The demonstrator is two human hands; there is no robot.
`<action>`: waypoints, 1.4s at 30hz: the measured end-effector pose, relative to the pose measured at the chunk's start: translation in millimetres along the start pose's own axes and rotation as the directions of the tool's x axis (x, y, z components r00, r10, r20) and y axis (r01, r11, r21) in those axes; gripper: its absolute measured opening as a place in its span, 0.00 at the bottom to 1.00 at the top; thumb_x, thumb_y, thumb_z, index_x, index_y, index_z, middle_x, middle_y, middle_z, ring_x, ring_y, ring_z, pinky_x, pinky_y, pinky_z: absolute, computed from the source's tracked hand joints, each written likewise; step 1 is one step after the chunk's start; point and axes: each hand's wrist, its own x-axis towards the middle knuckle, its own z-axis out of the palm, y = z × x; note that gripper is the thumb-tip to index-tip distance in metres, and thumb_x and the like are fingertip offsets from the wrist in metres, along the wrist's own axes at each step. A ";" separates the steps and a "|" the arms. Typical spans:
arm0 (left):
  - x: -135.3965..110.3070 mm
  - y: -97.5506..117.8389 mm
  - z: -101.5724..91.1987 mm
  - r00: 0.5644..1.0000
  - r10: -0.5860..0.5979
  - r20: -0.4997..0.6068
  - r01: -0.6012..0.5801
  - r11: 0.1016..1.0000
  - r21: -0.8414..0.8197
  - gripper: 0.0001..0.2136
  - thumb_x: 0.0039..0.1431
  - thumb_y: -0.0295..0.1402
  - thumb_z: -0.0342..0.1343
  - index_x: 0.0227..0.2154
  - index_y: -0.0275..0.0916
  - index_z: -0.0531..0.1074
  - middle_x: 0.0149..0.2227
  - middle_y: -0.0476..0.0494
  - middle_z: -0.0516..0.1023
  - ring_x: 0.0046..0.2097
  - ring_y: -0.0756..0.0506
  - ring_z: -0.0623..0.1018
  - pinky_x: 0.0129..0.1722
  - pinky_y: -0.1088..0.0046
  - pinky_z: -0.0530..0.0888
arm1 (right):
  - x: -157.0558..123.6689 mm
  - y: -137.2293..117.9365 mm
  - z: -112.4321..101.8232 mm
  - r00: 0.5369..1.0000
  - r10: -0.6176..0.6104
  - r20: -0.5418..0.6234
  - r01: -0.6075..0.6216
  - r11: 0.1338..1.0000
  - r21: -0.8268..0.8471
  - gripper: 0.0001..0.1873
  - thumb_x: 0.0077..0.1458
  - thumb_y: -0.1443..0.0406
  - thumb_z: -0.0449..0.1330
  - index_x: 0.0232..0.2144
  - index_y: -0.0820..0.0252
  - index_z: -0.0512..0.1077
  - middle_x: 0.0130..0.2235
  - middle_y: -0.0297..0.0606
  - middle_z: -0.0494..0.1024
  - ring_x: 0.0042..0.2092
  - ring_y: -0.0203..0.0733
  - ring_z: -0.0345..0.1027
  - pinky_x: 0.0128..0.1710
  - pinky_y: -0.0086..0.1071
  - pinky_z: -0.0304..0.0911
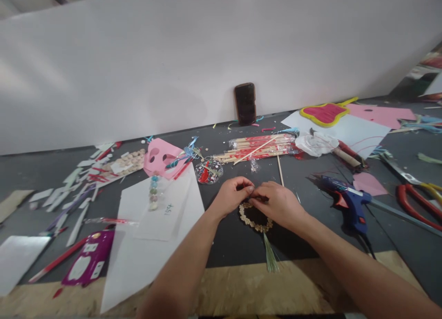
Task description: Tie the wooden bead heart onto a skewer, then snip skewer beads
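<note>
The left hand (230,197) and the right hand (278,204) are held close together above the worktop (228,245), just over a ring of small wooden beads (255,226), which is laid flat on the dark surface directly in front of the person. The fingers (247,185) of both hands are curled nearly shut, with the tips brought together at the ring's upper edge. Whatever is pinched there is hidden by the hands, so a firm hold cannot be confirmed. The right hand is the nearer, lying across the ring's upper right arc, while the left is kept just up and to the left of it. The ring is round and has no long axis, but a tuft of green fibres (271,259) is stretched from its lower edge toward the person, slightly rightward. A blue hot glue gun (348,201) is lying on its side to the right of the hands, a wooden skewer (279,169) is seen beyond them, and a pink foam mask (160,158) is placed farther off to the left.
</note>
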 end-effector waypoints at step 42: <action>0.9 0.1 3.2 1.000 0.024 -0.010 -0.025 0.992 -0.127 0.06 0.51 0.33 0.57 0.30 0.36 0.68 0.29 0.50 0.71 0.32 0.51 0.70 0.34 0.76 0.67 | 4.4 11.1 -10.8 0.986 0.163 -0.039 -0.138 0.920 0.367 0.12 0.57 0.59 0.52 0.31 0.57 0.74 0.29 0.31 0.76 0.30 0.35 0.67 0.31 0.27 0.59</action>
